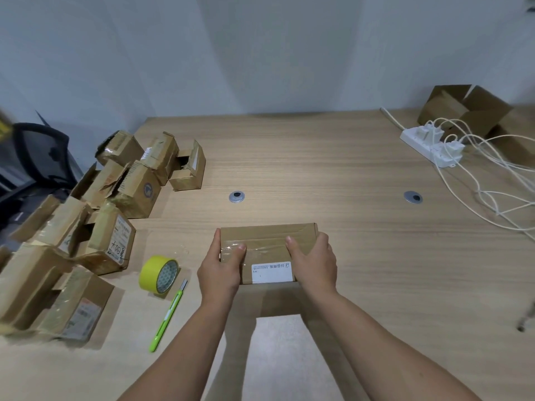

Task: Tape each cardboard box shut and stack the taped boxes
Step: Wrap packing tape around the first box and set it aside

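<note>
Box (267, 250) was over the desk (318, 169) centre, seemingly lifted; left hand (220, 270) and right hand (314, 263) each had a grip curled round one end, thumbs on taped seam; carry level, support underside.

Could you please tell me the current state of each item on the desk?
cardboard box: closed, taped across top.
left hand: grips its left end.
right hand: grips its right end.
tape roll: standing on edge.
utility knife: lying flat.
boxes at left: piled, several flaps open.
far box: flaps open.
power strip: chargers plugged in.
</note>
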`<state>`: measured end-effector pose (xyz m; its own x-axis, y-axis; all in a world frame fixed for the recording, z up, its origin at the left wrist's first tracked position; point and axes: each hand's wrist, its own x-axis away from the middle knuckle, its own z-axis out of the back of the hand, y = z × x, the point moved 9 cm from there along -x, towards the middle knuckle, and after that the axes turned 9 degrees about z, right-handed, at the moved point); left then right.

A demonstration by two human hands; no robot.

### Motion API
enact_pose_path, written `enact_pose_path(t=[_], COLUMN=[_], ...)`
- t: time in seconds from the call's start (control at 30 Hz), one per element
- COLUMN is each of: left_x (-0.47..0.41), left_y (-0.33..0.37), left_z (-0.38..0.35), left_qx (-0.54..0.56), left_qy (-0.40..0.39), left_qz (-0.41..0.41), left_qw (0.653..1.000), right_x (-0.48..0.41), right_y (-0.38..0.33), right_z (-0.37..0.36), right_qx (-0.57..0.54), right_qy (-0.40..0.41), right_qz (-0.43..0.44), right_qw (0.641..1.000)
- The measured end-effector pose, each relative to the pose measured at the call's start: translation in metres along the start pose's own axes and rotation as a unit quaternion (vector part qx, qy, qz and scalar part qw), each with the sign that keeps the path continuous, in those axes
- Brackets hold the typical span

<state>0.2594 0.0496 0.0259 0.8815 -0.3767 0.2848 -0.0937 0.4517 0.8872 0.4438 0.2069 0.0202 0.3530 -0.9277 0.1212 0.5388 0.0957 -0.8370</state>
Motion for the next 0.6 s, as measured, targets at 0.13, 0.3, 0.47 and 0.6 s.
enact_pose_path(t=[0.13,0.3,0.47,0.6], left_x=[-0.006,-0.01,-0.009,-0.01], left_y=[-0.011,-0.023,-0.027,-0.033], left_z=[0.0,0.004,0.001,0.001], left_qx=[0.065,0.158,0.232,0.275], left_qy=[-0.028,-0.024,-0.057,-0.074], left_qz=[0.028,0.082,0.132,0.159], left_qw=[0.997,0.984,0.962,0.945], right_x=[-0.003,-0.005,-0.006,-0.009], right_y=[0.0,-0.002,-0.005,-0.007], right_z=[0.004,0.009,0.011,0.013], right_qx=[-0.027,-0.043,-0.044,-0.097], right_qy=[0.033,0.05,0.037,0.016], right_qz=[0.041,0.063,0.084,0.085], right_qw=[0.998,0.996,0.995,0.992])
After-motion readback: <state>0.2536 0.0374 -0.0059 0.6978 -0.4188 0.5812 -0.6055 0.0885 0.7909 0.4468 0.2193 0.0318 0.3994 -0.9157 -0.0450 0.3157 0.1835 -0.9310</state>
